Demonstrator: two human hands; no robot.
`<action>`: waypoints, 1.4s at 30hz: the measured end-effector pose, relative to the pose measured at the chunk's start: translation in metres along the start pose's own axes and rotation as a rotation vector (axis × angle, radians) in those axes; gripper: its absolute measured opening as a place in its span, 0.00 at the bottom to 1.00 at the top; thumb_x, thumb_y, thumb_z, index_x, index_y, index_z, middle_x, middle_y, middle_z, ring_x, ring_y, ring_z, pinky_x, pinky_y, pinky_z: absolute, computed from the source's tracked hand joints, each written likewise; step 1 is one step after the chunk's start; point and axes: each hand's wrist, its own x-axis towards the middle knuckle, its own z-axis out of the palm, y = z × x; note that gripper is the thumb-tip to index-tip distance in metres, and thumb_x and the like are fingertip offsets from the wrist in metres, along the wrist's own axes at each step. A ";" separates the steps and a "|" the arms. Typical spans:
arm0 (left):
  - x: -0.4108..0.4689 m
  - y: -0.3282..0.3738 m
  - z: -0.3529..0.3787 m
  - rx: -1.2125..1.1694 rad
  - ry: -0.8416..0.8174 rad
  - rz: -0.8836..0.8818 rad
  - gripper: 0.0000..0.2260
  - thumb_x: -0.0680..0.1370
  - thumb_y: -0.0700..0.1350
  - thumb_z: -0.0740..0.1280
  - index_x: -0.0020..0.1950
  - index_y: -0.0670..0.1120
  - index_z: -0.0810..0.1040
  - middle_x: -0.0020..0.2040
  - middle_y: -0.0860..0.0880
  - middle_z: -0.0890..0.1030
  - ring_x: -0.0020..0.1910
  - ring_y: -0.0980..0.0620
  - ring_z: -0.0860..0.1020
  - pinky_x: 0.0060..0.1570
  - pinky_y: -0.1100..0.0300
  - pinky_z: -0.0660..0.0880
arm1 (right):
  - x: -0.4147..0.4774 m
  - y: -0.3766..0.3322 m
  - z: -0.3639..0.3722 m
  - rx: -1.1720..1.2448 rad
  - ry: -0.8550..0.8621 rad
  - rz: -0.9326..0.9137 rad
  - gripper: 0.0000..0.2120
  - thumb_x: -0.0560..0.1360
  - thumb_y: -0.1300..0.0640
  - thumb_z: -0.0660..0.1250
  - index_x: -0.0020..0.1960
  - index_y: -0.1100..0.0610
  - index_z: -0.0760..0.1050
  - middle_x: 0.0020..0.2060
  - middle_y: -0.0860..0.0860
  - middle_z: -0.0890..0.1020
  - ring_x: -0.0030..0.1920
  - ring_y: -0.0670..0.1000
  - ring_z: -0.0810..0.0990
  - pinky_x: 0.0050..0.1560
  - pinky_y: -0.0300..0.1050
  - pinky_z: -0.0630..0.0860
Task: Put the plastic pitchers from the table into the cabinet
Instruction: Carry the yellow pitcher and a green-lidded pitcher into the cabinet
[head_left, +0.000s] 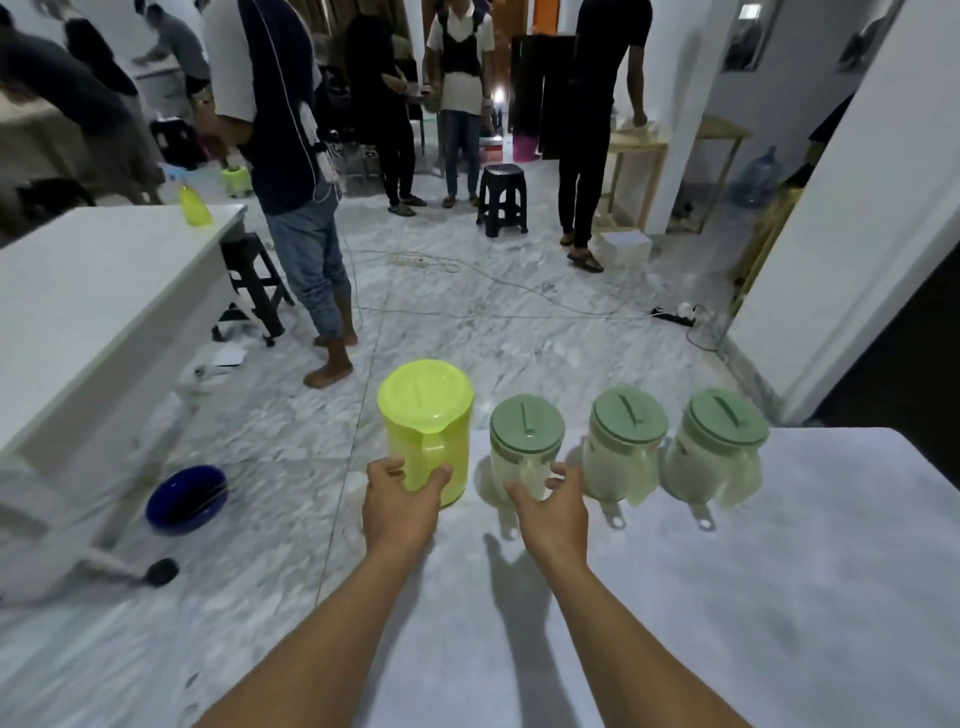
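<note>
Several plastic pitchers stand in a row along the far edge of the white table (727, 597). The leftmost is a yellow-green pitcher (427, 415) with a matching lid; my left hand (400, 504) is wrapped around its handle. Beside it stands a clear pitcher with a green lid (525, 436), and my right hand (553, 506) closes on its handle. Two more clear green-lidded pitchers, one (626, 441) and another (719, 447), stand to the right, untouched. No cabinet is clearly identifiable in this view.
A white desk (78, 291) stands at the left with a yellow pitcher (195, 205) on it. A blue bowl (186, 499) lies on the marble floor. Several people stand ahead, with black stools (503, 200), cables and power strips (675, 314) on the floor.
</note>
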 end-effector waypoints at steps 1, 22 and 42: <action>0.005 -0.003 0.005 -0.008 -0.010 -0.006 0.26 0.67 0.59 0.76 0.57 0.50 0.70 0.54 0.50 0.77 0.55 0.46 0.77 0.57 0.48 0.74 | 0.005 0.003 0.004 0.028 -0.011 0.032 0.23 0.71 0.50 0.75 0.60 0.50 0.67 0.51 0.49 0.78 0.53 0.54 0.79 0.49 0.47 0.72; 0.022 0.016 0.020 -0.029 0.184 0.254 0.09 0.79 0.43 0.63 0.42 0.39 0.76 0.36 0.45 0.79 0.33 0.56 0.72 0.30 0.68 0.66 | 0.020 0.005 0.025 0.088 0.008 -0.067 0.04 0.77 0.58 0.66 0.49 0.57 0.73 0.38 0.48 0.78 0.38 0.48 0.77 0.40 0.44 0.69; -0.098 0.200 -0.088 -0.214 -0.030 0.768 0.14 0.81 0.48 0.62 0.39 0.41 0.68 0.31 0.49 0.68 0.34 0.45 0.68 0.30 0.54 0.57 | -0.137 -0.162 -0.149 0.174 0.492 -0.245 0.07 0.73 0.56 0.66 0.38 0.56 0.72 0.32 0.52 0.76 0.32 0.52 0.73 0.32 0.44 0.67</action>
